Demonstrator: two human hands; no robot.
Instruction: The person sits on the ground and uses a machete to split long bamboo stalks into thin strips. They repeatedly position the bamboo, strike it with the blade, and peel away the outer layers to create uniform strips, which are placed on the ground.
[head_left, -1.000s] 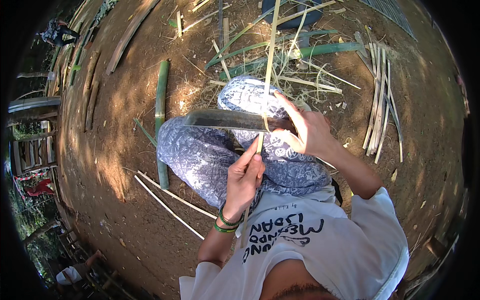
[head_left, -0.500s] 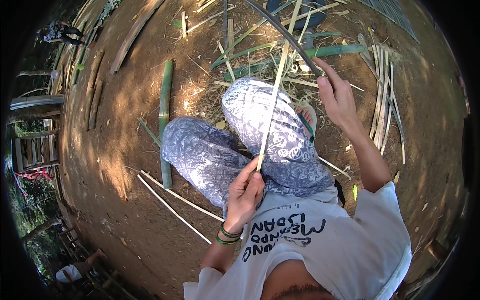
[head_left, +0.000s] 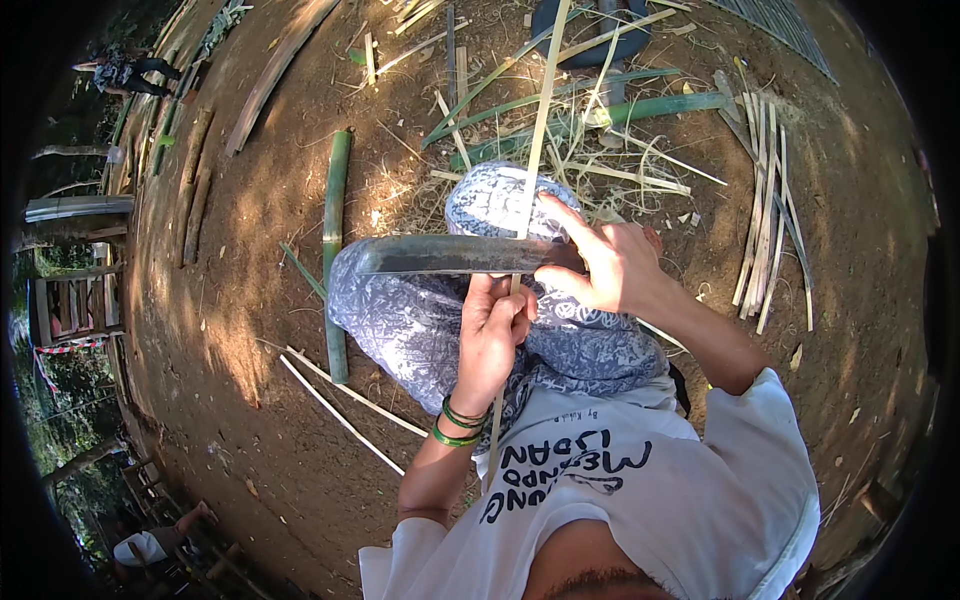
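A long pale bamboo strip (head_left: 541,130) runs from beyond my knees back toward my chest. My left hand (head_left: 488,335) is closed round it above my lap, and its lower end passes beside my wrist. My right hand (head_left: 618,268) grips a machete (head_left: 440,256) near its base; the handle is mostly hidden by the fingers. The dark, broad blade lies crosswise over the strip, just beyond my left fingers, its tip pointing left above my left knee. Whether the edge touches the strip, I cannot tell.
A green bamboo pole (head_left: 336,240) lies left of my knees. Split strips (head_left: 765,215) are bundled on the right. Shavings (head_left: 600,150) and a green bamboo piece (head_left: 670,105) lie ahead. Two loose strips (head_left: 345,410) rest at the left. Other people (head_left: 140,72) are at the far left edge.
My right hand has swung the machete down and left, from pointing away to lying across the strip. My left hand has shifted slightly toward my knees, and more strip shows behind it.
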